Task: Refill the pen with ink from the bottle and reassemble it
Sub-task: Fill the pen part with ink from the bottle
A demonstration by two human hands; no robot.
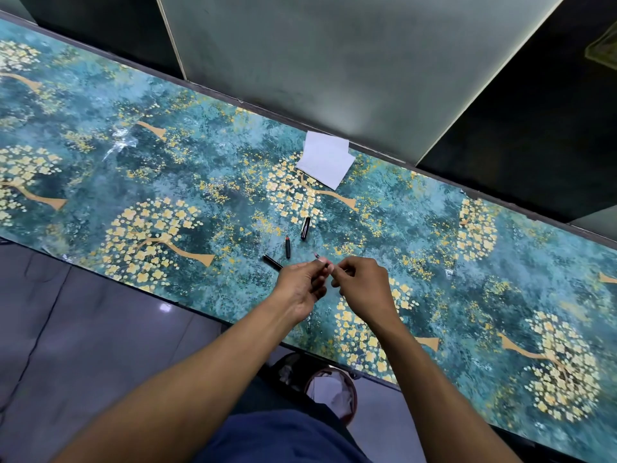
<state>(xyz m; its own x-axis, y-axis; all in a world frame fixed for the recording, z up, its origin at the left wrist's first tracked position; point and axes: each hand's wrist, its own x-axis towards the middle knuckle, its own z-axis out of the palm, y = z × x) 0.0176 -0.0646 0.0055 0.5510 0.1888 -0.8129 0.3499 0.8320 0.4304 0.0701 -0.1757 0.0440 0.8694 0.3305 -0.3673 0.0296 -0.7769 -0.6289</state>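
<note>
Our forearms reach out over the desk [100, 182]; our left hand [300, 289] and right hand [364, 285] pinch a small pink-tipped pen part [321, 259] between them. Three black pen pieces [287, 246] lie just beyond, white paper [325, 160] farther back.

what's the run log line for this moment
both hands pinch small pen part | three black pieces on table | paper behind

Paper [325, 158] lay on the far edge of the table [467, 262], pen cap [305, 227] nearer, small pen part [287, 246] just left of it, another pen piece [272, 262] nearer left, both hands [300, 286] [364, 284] met near those, bin [334, 392] under the near edge
</note>
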